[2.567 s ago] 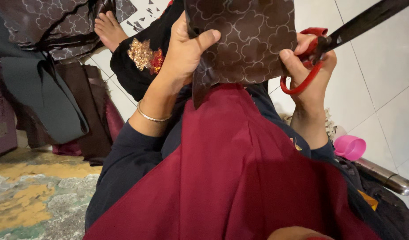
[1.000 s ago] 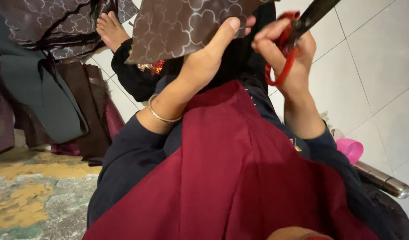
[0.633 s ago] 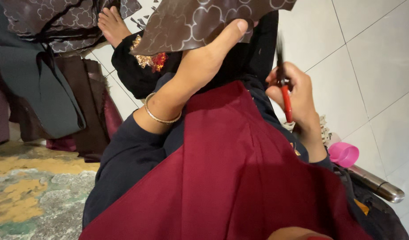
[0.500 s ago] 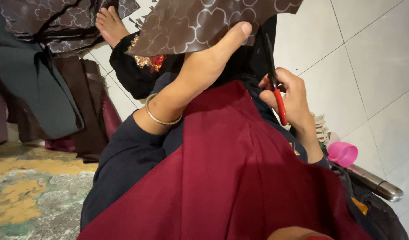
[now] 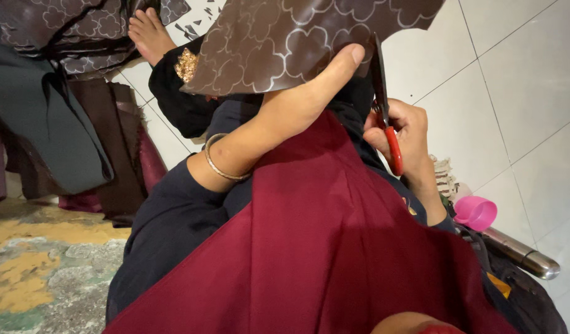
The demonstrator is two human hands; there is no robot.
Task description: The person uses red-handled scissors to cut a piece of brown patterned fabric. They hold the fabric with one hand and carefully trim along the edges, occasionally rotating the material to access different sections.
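Note:
My left hand [image 5: 310, 93] holds up a piece of dark brown fabric [image 5: 297, 37] printed with pale cloud-like outlines; the thumb presses its lower edge. My right hand [image 5: 404, 139] grips red-handled scissors [image 5: 384, 105], blades pointing up against the fabric's right edge. A gold bangle [image 5: 220, 164] circles my left wrist. Maroon cloth [image 5: 334, 247] covers my lap, over dark navy clothing.
More patterned brown fabric [image 5: 68, 31] and dark garments [image 5: 56, 130] hang at the left. A bare foot [image 5: 150, 34] rests on the white tiled floor [image 5: 514, 80]. A pink cup [image 5: 477, 212] and a metal tube [image 5: 520, 253] lie at the right. A patterned rug [image 5: 43, 266] lies lower left.
My right hand has lowered the scissors from beside the fabric's top and turned them upright at its right edge. My left hand has raised the fabric.

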